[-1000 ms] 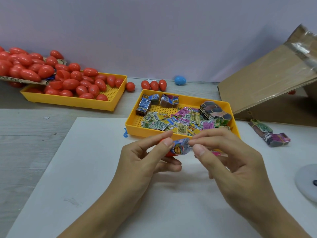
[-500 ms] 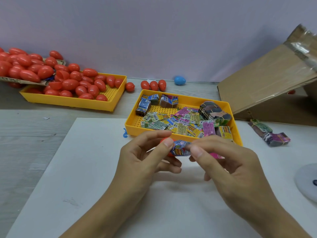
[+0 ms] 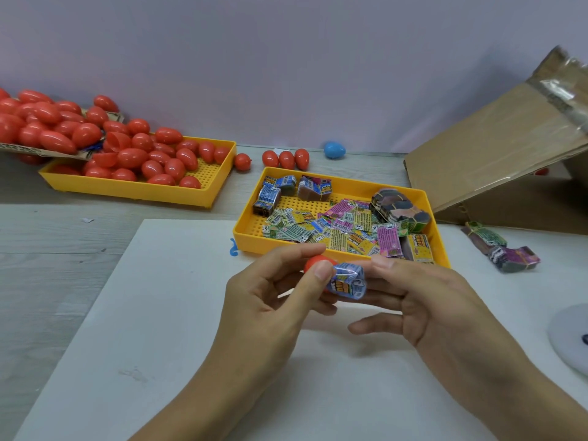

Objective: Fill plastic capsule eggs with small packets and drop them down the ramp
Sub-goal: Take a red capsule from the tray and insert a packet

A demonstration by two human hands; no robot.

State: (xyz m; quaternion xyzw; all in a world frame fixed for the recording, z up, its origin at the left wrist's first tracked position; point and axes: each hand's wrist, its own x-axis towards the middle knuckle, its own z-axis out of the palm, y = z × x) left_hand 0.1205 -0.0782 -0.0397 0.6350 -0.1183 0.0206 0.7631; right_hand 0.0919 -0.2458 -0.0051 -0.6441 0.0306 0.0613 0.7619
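Note:
My left hand grips a red egg half between thumb and fingers, just in front of the packet tray. A folded blue packet sticks out of that half toward the right. My right hand has its fingers curled round the packet's right side and underneath it. The yellow tray of small packets lies right behind my hands. The cardboard ramp slopes up at the far right.
A second yellow tray full of red eggs sits at the back left, with more eggs heaped on cardboard. Three red eggs and a blue egg lie by the wall. Bundled packets lie right; a grey disc at the right edge.
My right hand has dropped lower and turned, its fingers now beneath the packet. The packet sits further into the red half and more of the tray shows behind.

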